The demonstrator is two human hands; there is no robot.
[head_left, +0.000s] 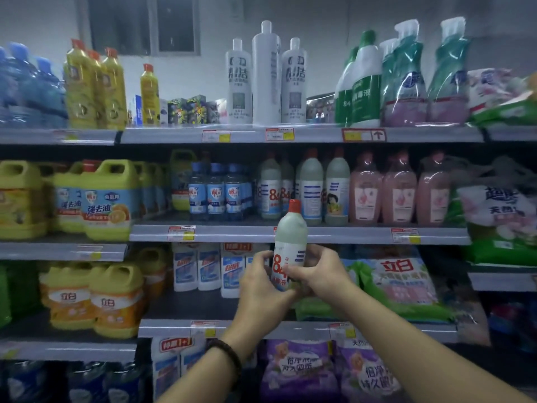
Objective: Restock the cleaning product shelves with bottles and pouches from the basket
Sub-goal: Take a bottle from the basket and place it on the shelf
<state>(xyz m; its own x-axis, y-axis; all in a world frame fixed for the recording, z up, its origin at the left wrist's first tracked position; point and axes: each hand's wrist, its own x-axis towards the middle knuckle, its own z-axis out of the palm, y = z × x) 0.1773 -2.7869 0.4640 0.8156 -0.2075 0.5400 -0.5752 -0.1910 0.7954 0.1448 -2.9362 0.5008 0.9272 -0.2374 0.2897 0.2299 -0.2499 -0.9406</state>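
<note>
A white "84" disinfectant bottle [290, 239] with a red cap stands upright in the air, in front of the second shelf's edge [348, 232]. My left hand [261, 283] grips its lower left side and my right hand [318, 271] wraps its lower right side. Just behind it on that shelf stands a row of matching 84 bottles [311, 190]. The basket is out of view.
Blue-capped bottles [215, 191] stand left of the 84 row, pink bottles [399, 193] to the right. Tall white bottles [266, 77] and green ones [363, 80] fill the top shelf. Yellow jugs [110, 199] sit at left, pouches [404, 283] lie below right.
</note>
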